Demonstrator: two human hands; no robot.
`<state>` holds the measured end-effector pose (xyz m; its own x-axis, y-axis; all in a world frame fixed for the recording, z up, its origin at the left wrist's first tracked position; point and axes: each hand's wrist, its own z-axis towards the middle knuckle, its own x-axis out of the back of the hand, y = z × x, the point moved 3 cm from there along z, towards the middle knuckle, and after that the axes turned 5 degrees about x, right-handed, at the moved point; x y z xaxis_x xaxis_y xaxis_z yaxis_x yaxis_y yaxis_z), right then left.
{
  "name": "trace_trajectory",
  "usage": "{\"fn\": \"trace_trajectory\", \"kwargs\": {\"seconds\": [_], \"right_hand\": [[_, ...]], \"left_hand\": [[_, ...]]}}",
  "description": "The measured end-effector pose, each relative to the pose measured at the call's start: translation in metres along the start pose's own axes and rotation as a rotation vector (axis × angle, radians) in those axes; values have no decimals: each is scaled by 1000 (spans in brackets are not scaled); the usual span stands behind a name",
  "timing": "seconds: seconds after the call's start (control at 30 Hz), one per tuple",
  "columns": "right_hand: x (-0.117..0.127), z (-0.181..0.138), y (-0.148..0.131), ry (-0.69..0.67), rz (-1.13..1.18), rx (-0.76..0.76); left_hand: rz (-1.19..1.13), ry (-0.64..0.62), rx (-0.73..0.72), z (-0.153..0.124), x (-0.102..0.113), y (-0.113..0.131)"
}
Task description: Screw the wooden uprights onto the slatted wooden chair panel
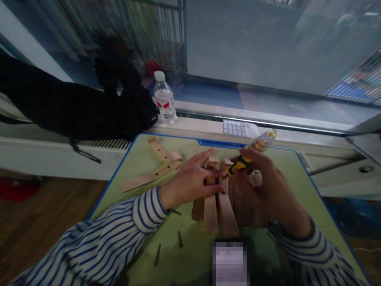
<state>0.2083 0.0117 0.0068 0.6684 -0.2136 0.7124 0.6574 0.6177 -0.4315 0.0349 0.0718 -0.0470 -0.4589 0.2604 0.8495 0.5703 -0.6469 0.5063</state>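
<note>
My right hand (268,186) is closed round a screwdriver (253,153) with a yellow-and-black grip and a clear amber handle. Its tip points down-left at a bundle of wooden slats (217,206) lying on the green table (133,159). My left hand (190,178) lies on the slats' far ends. Its fingers are stretched out and pressed against the wood, steadying it. Both my sleeves are striped blue and white.
Two joined wooden strips with holes (154,167) lie at the table's back left. Dark screws (180,238) lie near the front. A water bottle (164,99) and a black bag (89,107) rest on the window ledge. A blurred rectangle (230,264) sits at the front edge.
</note>
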Motion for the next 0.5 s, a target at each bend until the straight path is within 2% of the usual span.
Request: {"fn": "trace_trajectory", "kwargs": {"seconds": [0.5], "right_hand": [[0,1,2,56,-50,1]], "left_hand": [[19,10,-6,0,0,0]]}}
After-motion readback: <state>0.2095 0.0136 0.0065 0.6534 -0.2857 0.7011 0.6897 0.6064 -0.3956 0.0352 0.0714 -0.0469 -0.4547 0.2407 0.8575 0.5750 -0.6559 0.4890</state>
